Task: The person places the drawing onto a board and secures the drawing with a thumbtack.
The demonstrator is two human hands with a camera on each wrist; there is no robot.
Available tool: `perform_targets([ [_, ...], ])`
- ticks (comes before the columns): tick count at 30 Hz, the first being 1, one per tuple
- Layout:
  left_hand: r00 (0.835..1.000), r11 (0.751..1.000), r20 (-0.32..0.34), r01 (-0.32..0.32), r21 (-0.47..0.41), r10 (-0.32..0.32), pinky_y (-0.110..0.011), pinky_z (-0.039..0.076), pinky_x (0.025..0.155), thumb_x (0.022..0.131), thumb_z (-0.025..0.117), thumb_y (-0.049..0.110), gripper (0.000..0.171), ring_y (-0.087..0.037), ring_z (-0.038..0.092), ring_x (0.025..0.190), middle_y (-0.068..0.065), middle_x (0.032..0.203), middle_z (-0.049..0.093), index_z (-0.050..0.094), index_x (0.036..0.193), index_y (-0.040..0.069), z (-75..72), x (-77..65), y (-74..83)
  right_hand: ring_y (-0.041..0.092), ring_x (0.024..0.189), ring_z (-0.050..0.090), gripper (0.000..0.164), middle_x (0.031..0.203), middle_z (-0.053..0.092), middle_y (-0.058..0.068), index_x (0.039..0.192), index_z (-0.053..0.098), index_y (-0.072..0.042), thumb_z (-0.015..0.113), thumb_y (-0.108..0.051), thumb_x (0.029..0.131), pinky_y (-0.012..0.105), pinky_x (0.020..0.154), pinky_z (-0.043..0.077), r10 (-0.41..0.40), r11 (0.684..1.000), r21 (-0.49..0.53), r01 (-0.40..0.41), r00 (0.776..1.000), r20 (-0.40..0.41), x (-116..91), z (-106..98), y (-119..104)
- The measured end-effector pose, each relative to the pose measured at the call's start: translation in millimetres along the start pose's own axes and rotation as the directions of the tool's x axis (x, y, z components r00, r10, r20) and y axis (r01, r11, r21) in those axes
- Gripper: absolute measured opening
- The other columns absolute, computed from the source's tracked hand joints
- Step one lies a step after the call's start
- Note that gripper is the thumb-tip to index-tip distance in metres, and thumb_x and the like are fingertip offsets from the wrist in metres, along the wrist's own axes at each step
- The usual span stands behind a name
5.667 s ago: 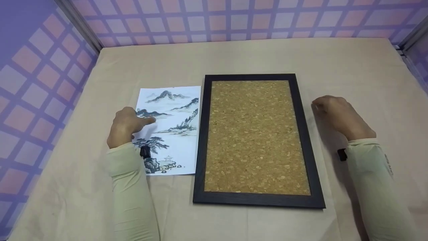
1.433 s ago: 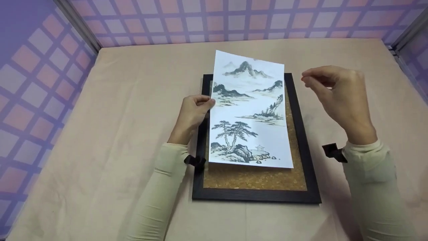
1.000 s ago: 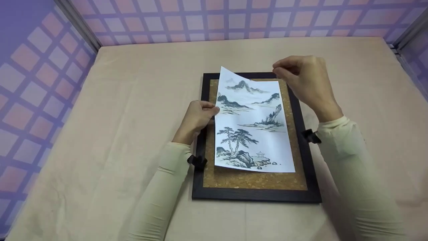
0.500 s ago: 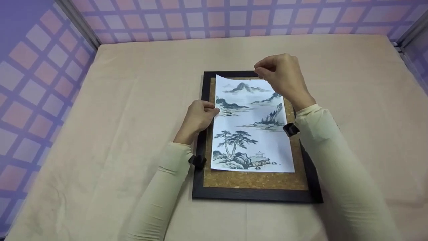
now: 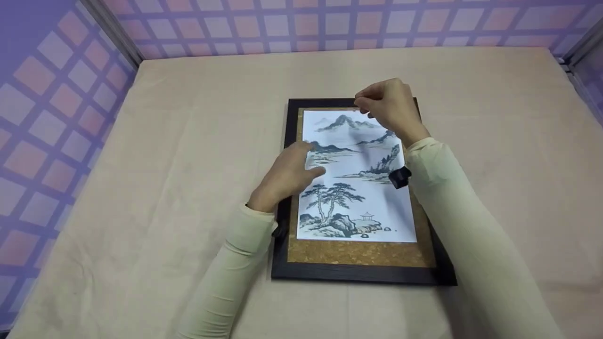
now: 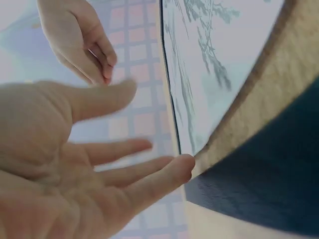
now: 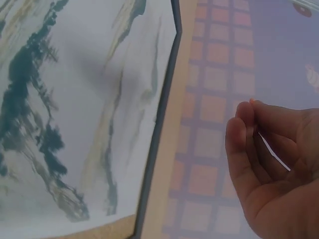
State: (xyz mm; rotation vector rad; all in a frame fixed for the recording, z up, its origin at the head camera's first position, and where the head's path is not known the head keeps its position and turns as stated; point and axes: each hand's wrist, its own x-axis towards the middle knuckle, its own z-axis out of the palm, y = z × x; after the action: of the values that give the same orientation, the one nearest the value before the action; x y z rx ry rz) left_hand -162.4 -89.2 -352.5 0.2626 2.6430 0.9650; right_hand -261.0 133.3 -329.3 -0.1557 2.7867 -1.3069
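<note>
White paper print (image 5: 351, 197) lay on the corkboard (image 5: 358, 254), long axis near-to-far. Right hand (image 5: 388, 106) was basically right over its far edge, fingers pinching some tiny orange bit (image 7: 252, 101); left hand (image 5: 287, 174) had loosely spread fingers by its left edge.

Soft light fills the head view, with shadow on the table (image 5: 202, 141) below the right hand (image 5: 388, 106). Blur smears the left hand (image 5: 289, 174); its wrist view is washed out, the right's greyer, soft shadow dulling the print (image 7: 75, 109).
</note>
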Motion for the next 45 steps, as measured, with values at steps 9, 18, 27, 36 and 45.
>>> perform_targets([
  [9, 0.987, 0.975, 0.162, -0.054, 0.217, 0.019, -0.047, 0.012, 0.128, 0.089, 0.081, 0.034, 0.091, -0.044, 0.006, 0.156, -0.023, 0.169, 0.011, 0.033, 0.156, -0.004, 12.5, -10.4, 19.3, 0.015, 0.099, 0.066, 0.027, 0.12, 0.072, 0.006, 0.122, 0.076, -0.008, 0.067, -0.024, 0.101, 0.031, 0.083, 0.051, 0.158, 0.977, 0.135, -0.165, 0.986, 0.061, 11, 10, 11],
  [18, 0.962, 0.936, 0.271, -0.068, 0.346, -0.03, -0.051, 0.022, 0.125, 0.082, 0.088, 0.037, 0.094, -0.046, 0.006, 0.156, -0.023, 0.17, 0.007, 0.04, 0.155, 0.001, 20.1, -16.0, 25.0, 0.012, 0.084, 0.061, 0.027, 0.103, 0.074, 0.0, 0.117, 0.078, -0.016, 0.07, -0.033, 0.099, 0.026, 0.065, 0.043, 0.309, 0.941, 0.128, -0.314, 0.949, 0.059, 22, 23, 36],
  [27, 0.958, 0.898, 0.283, -0.089, 0.431, -0.041, -0.051, 0.029, 0.122, 0.08, 0.088, 0.041, 0.096, -0.047, 0.014, 0.154, -0.025, 0.169, 0.012, 0.041, 0.154, 0.001, 23.6, -14.7, 26.3, 0.009, 0.07, 0.053, 0.025, 0.088, 0.072, -0.004, 0.115, 0.079, -0.013, 0.073, -0.029, 0.097, 0.023, 0.056, 0.037, 0.351, 0.917, 0.176, -0.357, 0.934, 0.068, 30, 32, 43],
  [36, 0.962, 0.898, 0.272, -0.089, 0.43, -0.035, -0.052, 0.033, 0.12, 0.079, 0.09, 0.04, 0.09, -0.048, 0.018, 0.153, -0.027, 0.167, 0.015, 0.048, 0.147, 0.0, 22.5, -15.8, 27.1, 0.013, 0.075, 0.056, 0.028, 0.086, 0.069, -0.005, 0.113, 0.079, -0.016, 0.072, -0.037, 0.095, 0.029, 0.061, 0.044, 0.386, 0.922, 0.003, -0.387, 0.921, 0.047, 34, 32, 36],
  [45, 0.965, 0.904, 0.26, -0.089, 0.418, -0.025, -0.053, 0.033, 0.12, 0.078, 0.091, 0.038, 0.087, -0.049, 0.02, 0.153, -0.027, 0.167, 0.018, 0.051, 0.145, 0.0, 23.0, -17.1, 26.5, 0.012, 0.072, 0.058, 0.026, 0.083, 0.07, -0.003, 0.11, 0.078, -0.014, 0.071, -0.034, 0.096, 0.028, 0.06, 0.046, 0.414, 0.91, -0.029, -0.413, 0.907, 0.079, 35, 30, 35],
])
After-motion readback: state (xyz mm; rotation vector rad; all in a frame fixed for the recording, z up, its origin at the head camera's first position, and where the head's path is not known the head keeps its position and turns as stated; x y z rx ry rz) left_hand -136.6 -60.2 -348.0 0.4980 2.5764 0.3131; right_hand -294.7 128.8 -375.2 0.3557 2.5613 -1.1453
